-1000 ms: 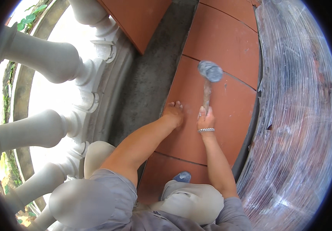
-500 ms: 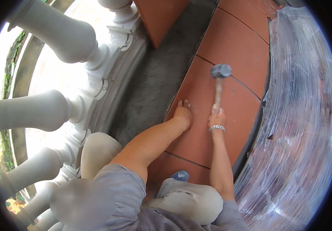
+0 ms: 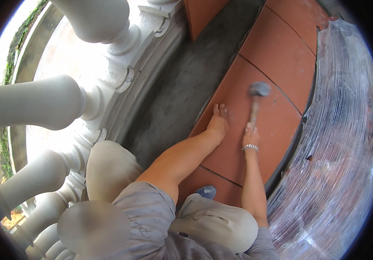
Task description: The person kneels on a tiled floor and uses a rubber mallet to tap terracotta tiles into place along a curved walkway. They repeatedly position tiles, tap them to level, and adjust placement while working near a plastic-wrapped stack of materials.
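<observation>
My right hand (image 3: pixel 251 136) is closed round the wooden handle of a mallet (image 3: pixel 260 89) with a dark, grey-smeared head. The mallet is slightly blurred and points away from me over a large terracotta tile (image 3: pixel 266 125); whether its head touches the tile I cannot tell. A silver bracelet (image 3: pixel 250 147) circles my right wrist. On the same tile, near its left edge, my left hand (image 3: pixel 219 120) lies flat with fingers stretched out, holding nothing. Dark joints separate this tile from its neighbours, including the tile (image 3: pixel 277 43) beyond it.
Left of the tiles runs a strip of wet-looking grey mortar (image 3: pixel 173 86). A loose terracotta tile (image 3: pixel 201 17) stands tilted at its far end. White balusters (image 3: pixel 35 102) line the left side. To the right is a large bundle in clear plastic wrap (image 3: pixel 338 130). A blue shoe (image 3: pixel 206 191) shows by my knee.
The view has shifted, so the scene sits further right. My left hand remains flat on the tile, and my right hand still grips the mallet, its head now slightly nearer to me over the tile.
</observation>
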### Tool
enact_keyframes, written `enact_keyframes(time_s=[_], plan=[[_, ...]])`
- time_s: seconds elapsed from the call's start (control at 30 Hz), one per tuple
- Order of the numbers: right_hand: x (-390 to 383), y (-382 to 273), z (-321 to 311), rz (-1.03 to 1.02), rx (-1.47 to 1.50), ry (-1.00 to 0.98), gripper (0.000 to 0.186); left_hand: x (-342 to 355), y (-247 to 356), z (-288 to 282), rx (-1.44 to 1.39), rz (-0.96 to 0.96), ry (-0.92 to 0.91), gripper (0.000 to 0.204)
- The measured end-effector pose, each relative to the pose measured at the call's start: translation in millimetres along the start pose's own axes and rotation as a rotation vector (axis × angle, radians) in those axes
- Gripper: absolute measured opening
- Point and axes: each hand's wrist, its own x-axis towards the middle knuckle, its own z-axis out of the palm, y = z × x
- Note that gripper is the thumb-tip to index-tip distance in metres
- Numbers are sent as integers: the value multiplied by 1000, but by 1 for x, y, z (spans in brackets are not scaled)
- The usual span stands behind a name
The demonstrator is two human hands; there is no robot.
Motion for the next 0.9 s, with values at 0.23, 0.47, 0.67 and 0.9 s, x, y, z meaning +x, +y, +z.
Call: enact_keyframes(time_s=[0.23,0.47,0.67,0.9], plan=[[-8,4,-3,107,-125,-46,56,4,5,8,-8,-76,66,105],[-7,13,1,102,-222,-92,61,9,15,14,-66,-178,124,110],[-3,10,-3,58,-308,-118,63,23,23,43,-214,-308,212,98],[-4,7,-1,202,-136,-193,62,-24,83,71,-560,-304,352,79]])
